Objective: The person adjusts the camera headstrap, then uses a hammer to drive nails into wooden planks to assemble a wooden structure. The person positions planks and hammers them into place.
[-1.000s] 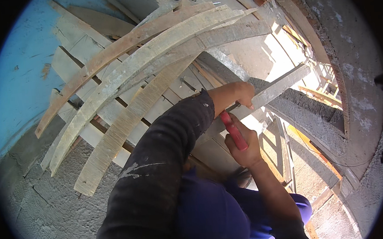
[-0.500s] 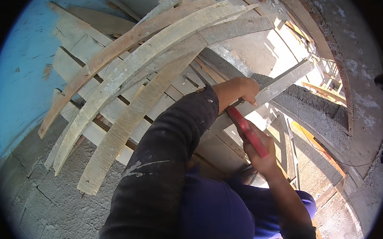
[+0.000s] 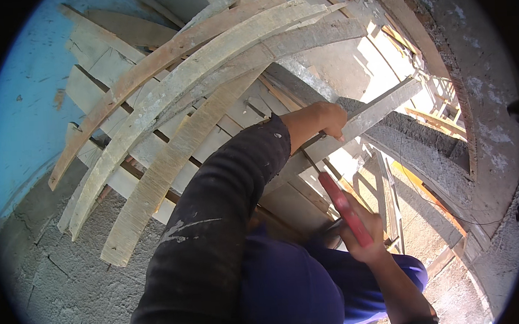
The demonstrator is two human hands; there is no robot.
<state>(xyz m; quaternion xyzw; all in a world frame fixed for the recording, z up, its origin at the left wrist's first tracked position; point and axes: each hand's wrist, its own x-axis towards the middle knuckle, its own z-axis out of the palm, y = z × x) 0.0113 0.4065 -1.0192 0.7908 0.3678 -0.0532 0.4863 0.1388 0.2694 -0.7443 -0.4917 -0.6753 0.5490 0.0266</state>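
Observation:
A long grey straight board slants up to the right from in front of me. My left hand is closed over its upper edge, fingers curled and pointing down; the far side of the grip is hidden. Below and to the right, my right hand is wrapped round a red-handled saw. The thin dark blade runs from the red part up to the board's lower edge, close under my left hand. How deep the blade sits in the board cannot be made out.
Several curved wooden boards lie over flat pale slats to the left. A blue wall stands at far left above rough concrete. A curved concrete rim is at right, with an orange strip below it.
My right hand has drawn the saw back, down and toward me, so more of its thin blade shows. My left hand stays on the board; the whole view has shifted slightly.

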